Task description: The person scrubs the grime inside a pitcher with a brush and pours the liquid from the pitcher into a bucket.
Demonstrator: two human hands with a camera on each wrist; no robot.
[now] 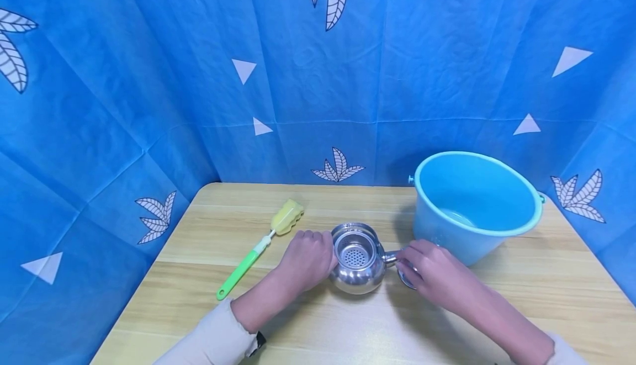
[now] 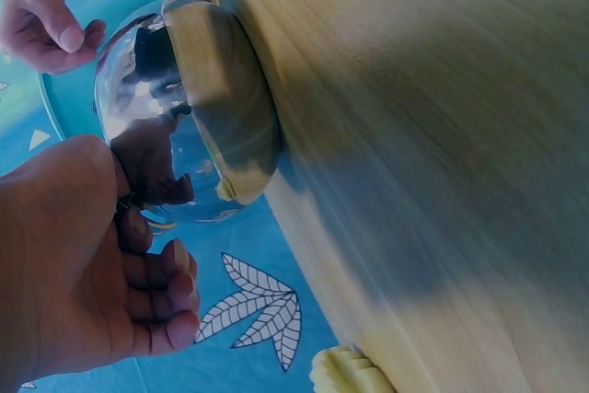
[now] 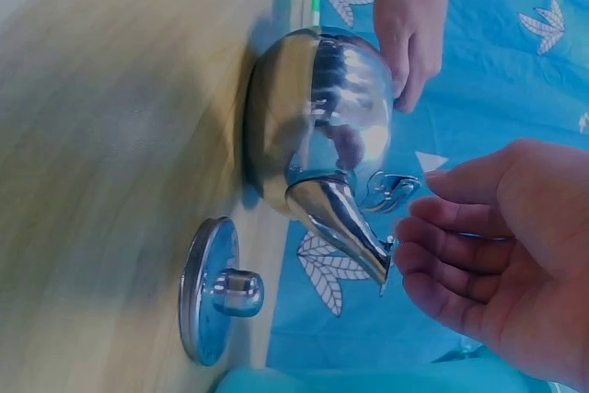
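Observation:
A shiny steel teapot (image 1: 359, 281) stands upright on the table, its top uncovered and a perforated strainer (image 1: 355, 255) inside its mouth. My left hand (image 1: 309, 259) grips the pot at the left of its rim, fingers curled; the exact hold is partly hidden. By the spout (image 3: 339, 223) is my right hand (image 1: 437, 272), its fingers loosely bent with nothing visible between them. In the right wrist view those fingertips are close to the spout's tip; contact is unclear. The round steel lid (image 3: 210, 296) with its knob up lies on the table below the right hand.
A light blue bucket (image 1: 442, 238) stands at the back right, just beyond the right hand. Left of the pot lies a sponge brush (image 1: 243, 273) with a green handle and yellow head. A blue patterned curtain (image 1: 318, 78) hangs behind the wooden table (image 1: 164, 304).

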